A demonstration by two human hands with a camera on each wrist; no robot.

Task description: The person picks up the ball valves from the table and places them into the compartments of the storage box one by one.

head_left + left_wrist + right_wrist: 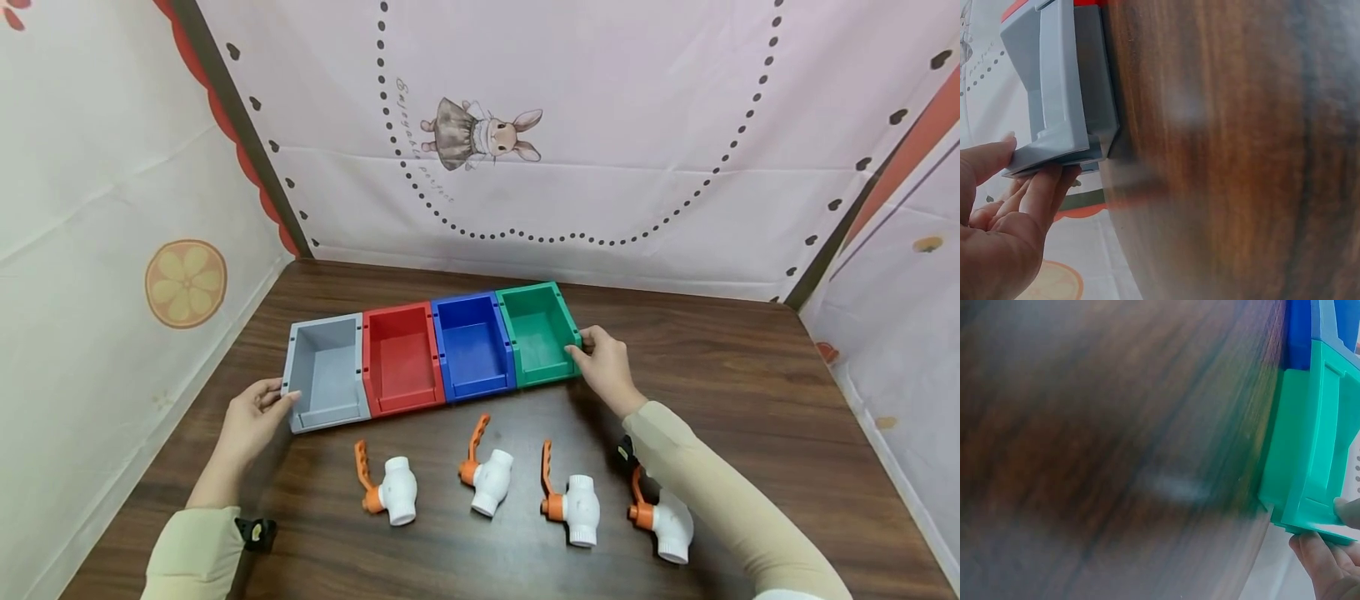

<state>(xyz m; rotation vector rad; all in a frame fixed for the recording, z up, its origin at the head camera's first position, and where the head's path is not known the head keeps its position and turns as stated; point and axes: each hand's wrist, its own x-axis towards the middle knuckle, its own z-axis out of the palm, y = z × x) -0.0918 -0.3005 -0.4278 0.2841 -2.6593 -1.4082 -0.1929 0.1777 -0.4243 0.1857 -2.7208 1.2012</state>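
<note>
A joined row of storage bins stands at the middle of the table: a grey bin, a red bin, a blue bin and a green bin. My left hand grips the grey bin's outer side wall, thumb over the rim and fingers beneath it, as the left wrist view shows. At the other end my right hand pinches the green bin's outer wall, its thumb inside the rim. The insides of all the bins that show hold nothing.
Several white ball valves with orange handles lie in front of the bins: one valve at left, another, a third, and one partly under my right sleeve. A printed cloth hangs behind the wooden table.
</note>
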